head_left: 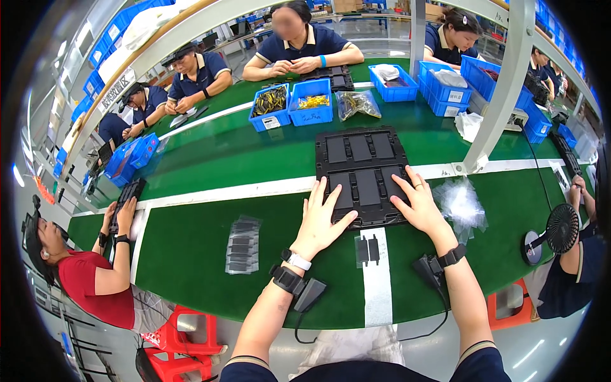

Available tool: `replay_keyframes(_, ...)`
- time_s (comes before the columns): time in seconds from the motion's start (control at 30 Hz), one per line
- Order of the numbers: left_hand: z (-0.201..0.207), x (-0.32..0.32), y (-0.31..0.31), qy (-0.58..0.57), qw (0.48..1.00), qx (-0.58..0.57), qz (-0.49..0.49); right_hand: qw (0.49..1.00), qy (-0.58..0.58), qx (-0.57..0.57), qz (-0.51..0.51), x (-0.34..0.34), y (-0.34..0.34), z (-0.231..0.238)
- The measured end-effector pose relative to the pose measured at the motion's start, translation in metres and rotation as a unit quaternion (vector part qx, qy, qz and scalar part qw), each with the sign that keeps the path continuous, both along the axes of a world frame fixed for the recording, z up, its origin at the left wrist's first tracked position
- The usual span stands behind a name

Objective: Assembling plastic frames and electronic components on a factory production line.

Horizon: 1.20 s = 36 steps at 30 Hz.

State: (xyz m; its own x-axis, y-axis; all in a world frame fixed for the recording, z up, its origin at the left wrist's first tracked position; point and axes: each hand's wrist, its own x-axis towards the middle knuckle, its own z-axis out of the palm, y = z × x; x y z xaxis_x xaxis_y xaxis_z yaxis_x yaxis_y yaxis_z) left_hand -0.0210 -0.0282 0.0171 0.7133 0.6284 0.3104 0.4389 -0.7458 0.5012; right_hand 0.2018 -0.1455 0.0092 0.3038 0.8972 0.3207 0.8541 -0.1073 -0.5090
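Observation:
A black plastic tray [323,141] lies in front of me, with several flat dark rectangular pieces [368,189] set in its compartments. My left hand [323,215] rests on its near left part, fingers spread. On the near right part lies my right hand [417,198], its fingers also apart. Neither hand grips anything that shows. Closer to me, two small black strips [367,250] on a clear film lie over a white band of the table. Left of my left hand is a stack of clear films with dark strips [243,245]. Loose clear films [461,202] lie beyond my right wrist.
Blue bins [310,114] with small yellow and black parts stand across the green table [191,235], beside a clear bag of parts [358,105]. A white metal post [503,95] rises at the right, near a small black fan [562,228]. Several co-workers sit around.

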Motion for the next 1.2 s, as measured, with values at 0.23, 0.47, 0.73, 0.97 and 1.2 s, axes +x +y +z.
replay_keyframes(0.23,0.0,0.001,0.001,0.001,1.0,0.004,-0.001,1.0,0.0,-0.021,-0.016,-0.002,0.001,0.008)
replay_keyframes(0.47,0.005,0.002,-0.001,0.005,1.0,0.004,0.005,0.999,-0.001,-0.03,-0.016,-0.003,-0.002,0.01)
replay_keyframes(0.73,0.0,0.0,0.0,0.004,1.0,0.002,0.005,1.0,0.008,-0.018,-0.006,-0.004,-0.001,0.008)
replay_keyframes(0.97,0.0,0.0,0.001,-0.005,1.0,0.005,0.001,0.999,0.014,-0.035,-0.02,-0.007,-0.002,0.014)
replay_keyframes(1.2,0.0,0.0,0.001,-0.006,1.0,0.012,0.001,1.0,0.012,-0.013,-0.002,-0.002,0.001,0.008)
